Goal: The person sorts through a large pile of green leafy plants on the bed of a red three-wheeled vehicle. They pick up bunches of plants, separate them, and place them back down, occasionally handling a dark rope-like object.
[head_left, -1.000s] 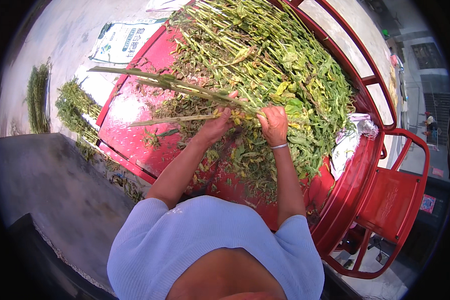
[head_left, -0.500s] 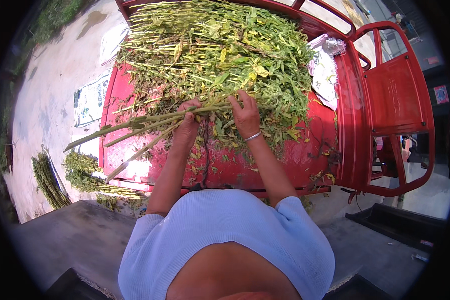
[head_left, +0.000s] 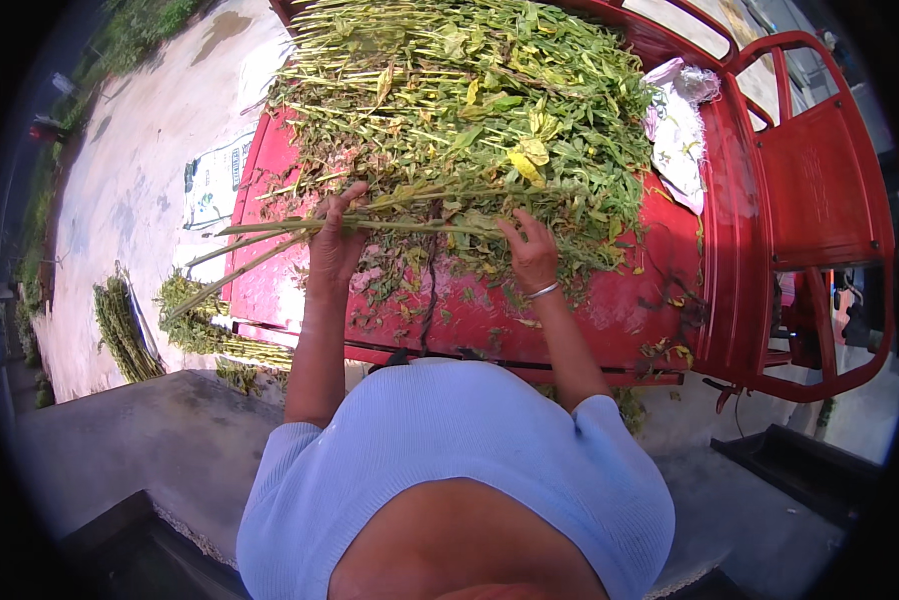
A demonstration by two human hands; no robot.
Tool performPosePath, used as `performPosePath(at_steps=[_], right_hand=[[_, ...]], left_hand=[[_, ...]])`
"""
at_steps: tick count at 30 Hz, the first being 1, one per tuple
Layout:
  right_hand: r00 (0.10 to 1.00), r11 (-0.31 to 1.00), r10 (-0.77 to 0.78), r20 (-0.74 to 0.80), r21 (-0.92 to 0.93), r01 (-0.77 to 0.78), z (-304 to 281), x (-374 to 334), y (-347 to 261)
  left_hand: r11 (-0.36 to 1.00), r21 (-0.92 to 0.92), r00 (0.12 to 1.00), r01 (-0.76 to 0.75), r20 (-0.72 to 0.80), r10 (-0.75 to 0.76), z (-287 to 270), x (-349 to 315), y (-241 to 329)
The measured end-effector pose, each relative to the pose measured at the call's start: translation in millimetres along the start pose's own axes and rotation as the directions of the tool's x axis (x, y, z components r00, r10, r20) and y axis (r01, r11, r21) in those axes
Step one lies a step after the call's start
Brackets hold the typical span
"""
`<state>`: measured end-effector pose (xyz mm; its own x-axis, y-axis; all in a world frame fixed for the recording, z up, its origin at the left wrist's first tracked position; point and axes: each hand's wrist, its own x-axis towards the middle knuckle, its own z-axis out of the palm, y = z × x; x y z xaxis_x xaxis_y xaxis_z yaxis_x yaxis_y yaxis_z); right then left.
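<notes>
My left hand (head_left: 338, 245) is closed round a few long green plant stalks (head_left: 260, 230). Their bare lower ends stick out past it to the left, fanned apart over the edge of the red truck bed (head_left: 470, 325). The leafy upper parts run right to my right hand (head_left: 533, 258), which wears a silver bracelet and has its bent fingers at the stalks' leafy part. Just beyond my hands lies a large heap of leafy stalks (head_left: 450, 90), bare ends to the left and leafy tops to the right, with some yellow leaves.
Loose leaves and bits of stem litter the bed. A white sack (head_left: 678, 140) lies at its right end, beside the red cab frame (head_left: 820, 190). On the ground at left are a bundle of stalks (head_left: 125, 330), another pile (head_left: 195, 310) and a printed sack (head_left: 215, 185).
My hands have moved apart: the left one back along the stalks, the right one rightward and nearer to me. The stalks now lie more level. The whole view has shifted slightly.
</notes>
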<state>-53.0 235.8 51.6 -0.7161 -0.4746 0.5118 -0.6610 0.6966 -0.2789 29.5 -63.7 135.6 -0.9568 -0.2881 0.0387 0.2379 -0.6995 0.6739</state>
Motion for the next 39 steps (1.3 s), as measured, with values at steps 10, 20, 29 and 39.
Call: performPosePath(at_steps=[10, 20, 29, 39], right_hand=[[0.966, 0.996, -0.09, 0.241, 0.031, 0.085, -30.2, 52.5, -14.1], [0.833, 0.972, -0.232, 0.502, 0.085, 0.22, -12.6, 56.5, -33.7], [0.589, 0.995, -0.055, 0.806, -0.001, 0.095, -35.3, 8.4, -51.2], [0.547, 0.994, -0.105, 0.831, 0.103, 0.036, 59.1, -83.7, -20.9]], left_hand=[[0.998, 0.006, 0.987, 0.068, 0.148, -0.068, 11.7, -29.7, 2.2], [0.993, -0.118, 0.997, -0.027, 0.074, 0.036, -14.1, -44.3, 18.7], [0.977, -0.101, 0.944, 0.186, -0.257, -0.206, -71.5, -79.7, -57.0], [0.886, -0.134, 0.798, 0.445, -0.39, -0.46, -84.9, -86.1, -99.7]])
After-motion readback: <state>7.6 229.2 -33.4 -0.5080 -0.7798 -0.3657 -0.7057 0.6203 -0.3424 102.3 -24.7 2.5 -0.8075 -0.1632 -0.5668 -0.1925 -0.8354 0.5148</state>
